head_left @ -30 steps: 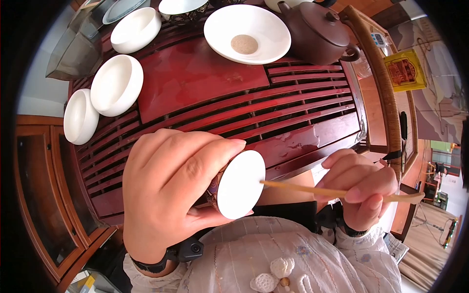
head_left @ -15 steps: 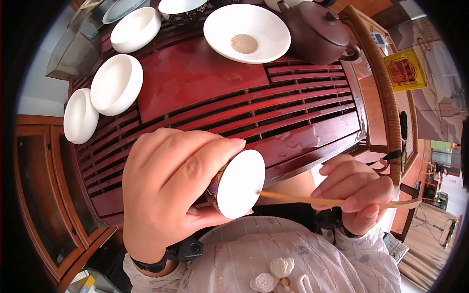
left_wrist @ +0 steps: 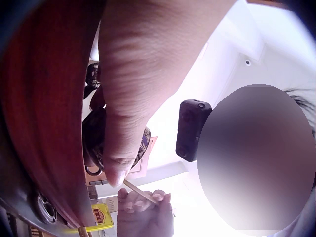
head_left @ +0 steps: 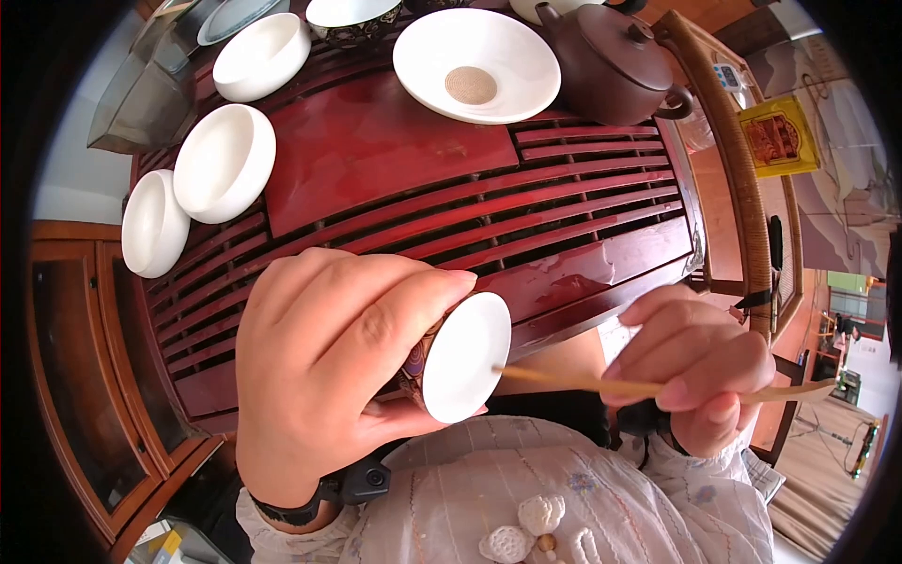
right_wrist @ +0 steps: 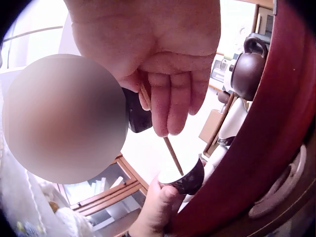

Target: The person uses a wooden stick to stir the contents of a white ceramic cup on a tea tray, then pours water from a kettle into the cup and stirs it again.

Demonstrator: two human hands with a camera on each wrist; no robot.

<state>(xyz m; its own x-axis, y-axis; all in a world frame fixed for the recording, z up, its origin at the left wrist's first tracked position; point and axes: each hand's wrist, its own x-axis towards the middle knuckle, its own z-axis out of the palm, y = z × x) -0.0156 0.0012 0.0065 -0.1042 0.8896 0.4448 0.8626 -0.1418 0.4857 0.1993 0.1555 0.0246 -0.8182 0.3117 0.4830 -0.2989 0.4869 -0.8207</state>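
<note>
A small cup [head_left: 467, 358], white inside and dark patterned outside, is gripped around its side by the left hand [head_left: 329, 348], its mouth tilted toward the right hand. The right hand [head_left: 695, 367] pinches a thin wooden stick [head_left: 620, 386] between thumb and fingers. The stick's narrow tip lies at the cup's mouth; its wider end sticks out past the hand. In the right wrist view the stick [right_wrist: 173, 155] reaches into the cup [right_wrist: 190, 182]. Whether the tip touches the cup wall, I cannot tell.
A dark red slatted tea tray [head_left: 395, 141] lies beyond the hands. On it stand a wide white bowl [head_left: 476, 66] with a beige disc at its bottom, a brown teapot [head_left: 615, 66] and several white bowls [head_left: 225, 164]. A yellow packet [head_left: 780, 136] is at the right.
The right hand has shifted slightly, lately a little to the right and down, with the stick. The stick's tip sits slightly lower at the cup. The left hand has barely moved.
</note>
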